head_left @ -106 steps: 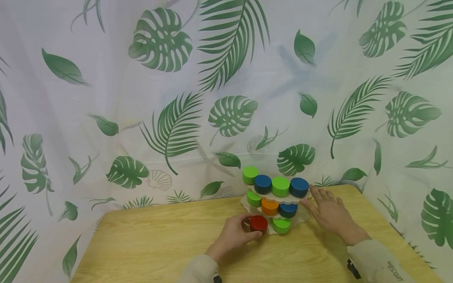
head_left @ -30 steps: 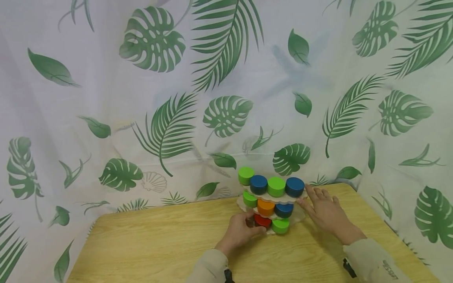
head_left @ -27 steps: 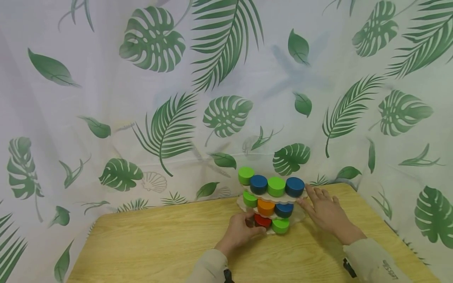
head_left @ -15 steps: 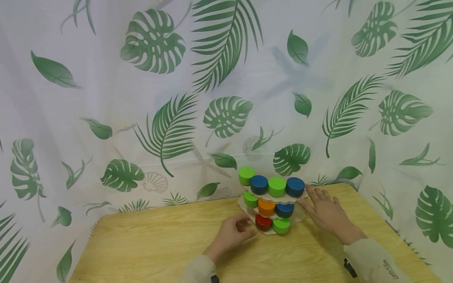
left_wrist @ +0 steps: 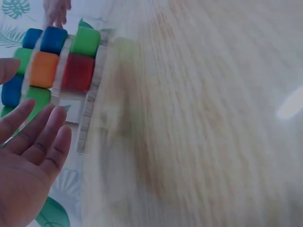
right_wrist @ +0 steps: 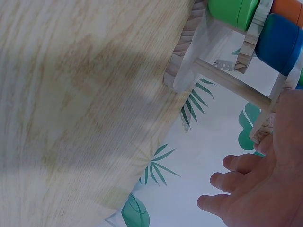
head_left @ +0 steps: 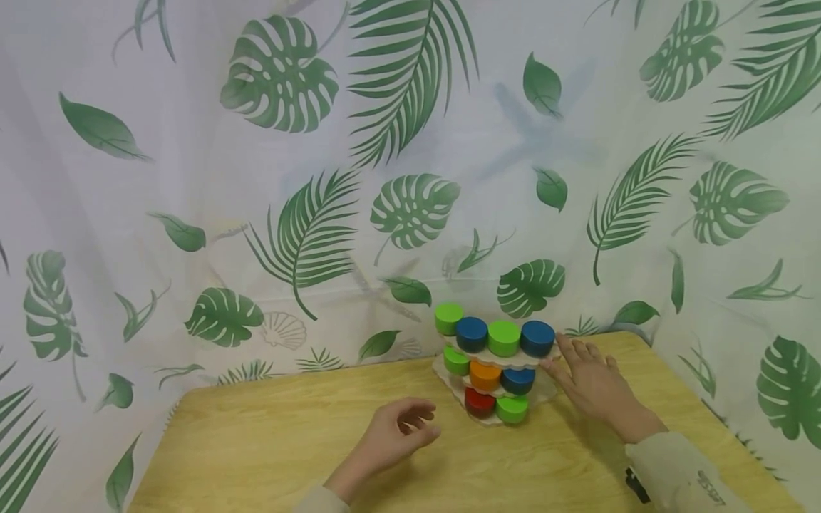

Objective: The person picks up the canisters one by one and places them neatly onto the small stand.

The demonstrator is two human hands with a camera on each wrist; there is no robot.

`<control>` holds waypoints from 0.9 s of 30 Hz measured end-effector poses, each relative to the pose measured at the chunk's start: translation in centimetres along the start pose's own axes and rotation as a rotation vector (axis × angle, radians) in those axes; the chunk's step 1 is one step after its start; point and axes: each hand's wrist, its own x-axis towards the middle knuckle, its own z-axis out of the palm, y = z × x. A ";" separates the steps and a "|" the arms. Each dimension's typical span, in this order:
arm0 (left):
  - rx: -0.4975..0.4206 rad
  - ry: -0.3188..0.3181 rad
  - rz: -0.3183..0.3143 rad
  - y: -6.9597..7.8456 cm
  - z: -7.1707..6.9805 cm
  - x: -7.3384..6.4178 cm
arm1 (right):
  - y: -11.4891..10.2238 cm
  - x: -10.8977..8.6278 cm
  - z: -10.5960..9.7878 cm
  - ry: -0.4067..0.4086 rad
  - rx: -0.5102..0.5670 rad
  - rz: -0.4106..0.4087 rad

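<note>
A tiered wooden rack (head_left: 442,370) with wavy-edged shelves stands at the back of the table, bearing round blocks in rows. On its lowest shelf sit a red block (head_left: 479,403) and a green block (head_left: 512,409). Above them are an orange block (head_left: 484,375), a blue block (head_left: 517,380) and a green one. The top row alternates green and blue. My left hand (head_left: 394,433) hovers left of the rack, fingers loosely bent and holding nothing. With thumb and index finger, my right hand (head_left: 599,388) holds the right end of the top shelf; its other fingers extend loosely.
The wooden table (head_left: 269,442) reaches back to a white curtain (head_left: 359,271) printed with green leaves. A round bar (right_wrist: 232,82) joins the shelves at the rack's right side.
My left hand brought the red block onto the lowest shelf, let go of it and drew back to the left. The right hand has stayed at the rack's top right end.
</note>
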 end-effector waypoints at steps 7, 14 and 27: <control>-0.045 -0.135 -0.016 1.3 -0.6 -2.9 | 0.1 0.1 -0.1 -0.011 -0.004 0.003; -0.132 -0.287 -0.091 2.2 -0.5 -5.3 | -0.2 0.1 -0.3 -0.012 -0.005 0.005; -0.207 -0.442 -0.167 1.1 -0.3 -7.4 | 0.0 0.1 -0.1 -0.006 -0.011 -0.004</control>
